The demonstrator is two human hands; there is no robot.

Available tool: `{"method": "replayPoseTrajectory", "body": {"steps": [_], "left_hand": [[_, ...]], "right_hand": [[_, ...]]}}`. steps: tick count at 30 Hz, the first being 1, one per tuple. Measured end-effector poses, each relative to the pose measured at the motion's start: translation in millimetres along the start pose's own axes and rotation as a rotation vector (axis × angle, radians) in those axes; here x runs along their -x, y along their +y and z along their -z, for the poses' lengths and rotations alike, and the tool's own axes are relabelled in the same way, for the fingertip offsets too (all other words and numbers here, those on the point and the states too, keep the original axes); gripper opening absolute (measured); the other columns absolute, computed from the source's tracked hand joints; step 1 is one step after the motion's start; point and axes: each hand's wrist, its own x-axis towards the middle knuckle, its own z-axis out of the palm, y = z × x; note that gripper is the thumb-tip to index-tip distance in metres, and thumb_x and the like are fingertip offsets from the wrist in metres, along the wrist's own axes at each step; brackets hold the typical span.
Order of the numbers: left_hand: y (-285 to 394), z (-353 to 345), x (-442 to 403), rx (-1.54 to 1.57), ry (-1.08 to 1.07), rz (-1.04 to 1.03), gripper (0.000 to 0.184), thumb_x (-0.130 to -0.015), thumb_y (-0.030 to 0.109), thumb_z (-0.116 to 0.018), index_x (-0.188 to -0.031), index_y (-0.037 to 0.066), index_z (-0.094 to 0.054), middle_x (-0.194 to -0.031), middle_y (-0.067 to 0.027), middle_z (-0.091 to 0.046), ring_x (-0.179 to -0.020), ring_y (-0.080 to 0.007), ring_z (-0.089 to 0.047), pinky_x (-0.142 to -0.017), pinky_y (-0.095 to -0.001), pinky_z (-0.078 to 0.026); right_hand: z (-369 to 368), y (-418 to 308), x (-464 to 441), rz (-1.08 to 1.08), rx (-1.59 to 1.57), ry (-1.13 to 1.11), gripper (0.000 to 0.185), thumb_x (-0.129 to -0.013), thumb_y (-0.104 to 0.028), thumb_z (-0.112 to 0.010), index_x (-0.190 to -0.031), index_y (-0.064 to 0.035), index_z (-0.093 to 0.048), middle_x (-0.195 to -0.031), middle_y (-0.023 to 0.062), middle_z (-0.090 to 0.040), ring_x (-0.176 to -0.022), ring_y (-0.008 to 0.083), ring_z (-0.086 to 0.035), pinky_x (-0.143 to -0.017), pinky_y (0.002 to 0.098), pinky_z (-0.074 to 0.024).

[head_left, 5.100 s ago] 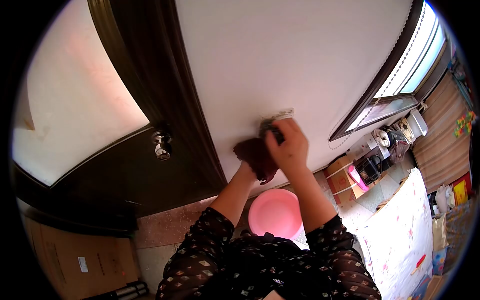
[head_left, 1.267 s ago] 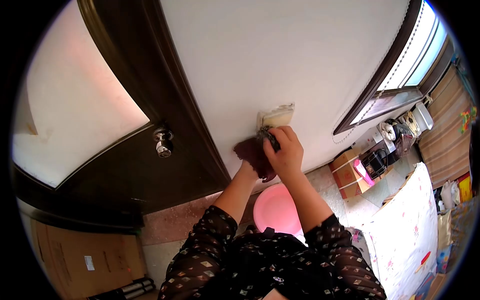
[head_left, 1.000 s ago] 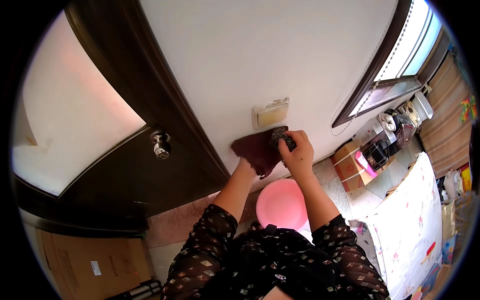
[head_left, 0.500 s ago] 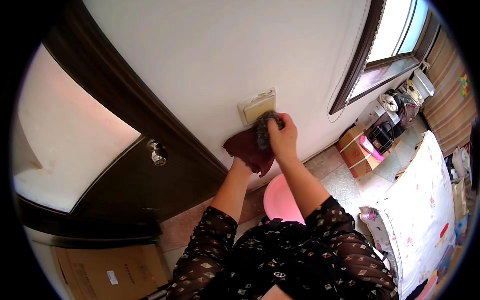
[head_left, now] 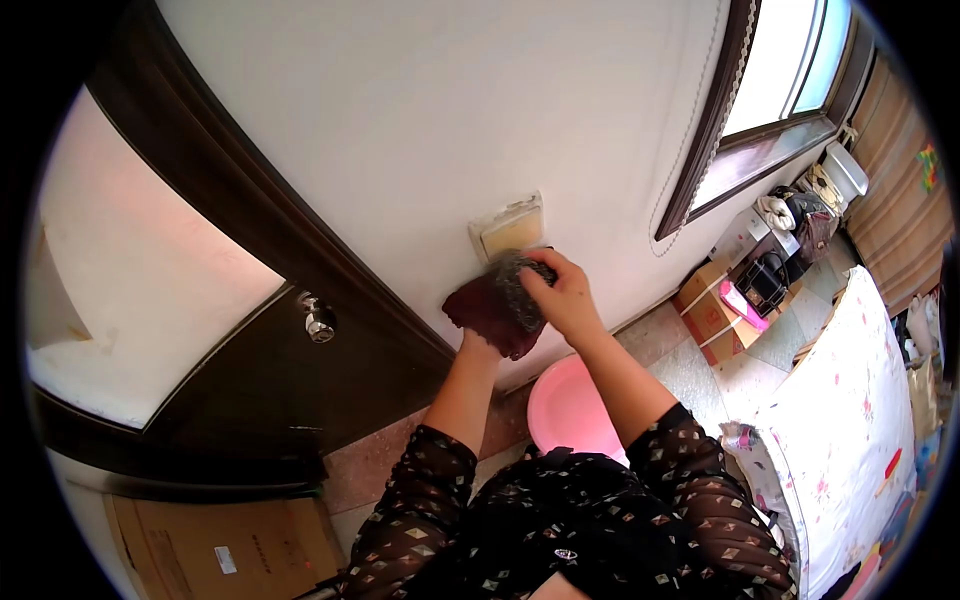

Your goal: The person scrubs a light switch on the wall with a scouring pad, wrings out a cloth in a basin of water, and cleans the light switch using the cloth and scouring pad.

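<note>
A yellowed light switch (head_left: 512, 232) with a worn pale frame is set in the white wall. Just below it, my right hand (head_left: 566, 296) pinches a grey steel wool scrubber (head_left: 516, 286) between thumb and fingers. The scrubber lies over a dark maroon cloth (head_left: 474, 304), near the lower edge of the switch. My left hand (head_left: 481, 346) holds that cloth from beneath; its fingers are hidden under the fabric.
Left of the switch is a dark door with a round metal knob (head_left: 319, 324). A pink basin (head_left: 570, 408) stands on the floor below my arms. Cardboard boxes (head_left: 716, 308), bags and a bed with a floral sheet (head_left: 830, 430) are to the right.
My right hand has moved the scrubber down and left, off the switch's lower corner and onto the maroon cloth. The left hand still holds the cloth below the switch.
</note>
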Motion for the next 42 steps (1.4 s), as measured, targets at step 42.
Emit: {"method": "replayPoseTrajectory", "body": {"steps": [42], "left_hand": [[-12.9,0.3,-15.0,-1.619,0.063,-0.381,0.032,-0.083,0.032,-0.050,-0.106,0.010,-0.052,-0.104,-0.0057,-0.058,-0.094,-0.0208,-0.055,-0.078,-0.0318,-0.044]], "right_hand": [[12.7,-56.4,4.9,0.355,0.689,0.025,0.046,-0.076,-0.013,-0.057,-0.122,-0.0179,-0.052,-0.081,0.0071,-0.054,-0.067,0.0241,-0.055,-0.059,0.0351,-0.0457]]}}
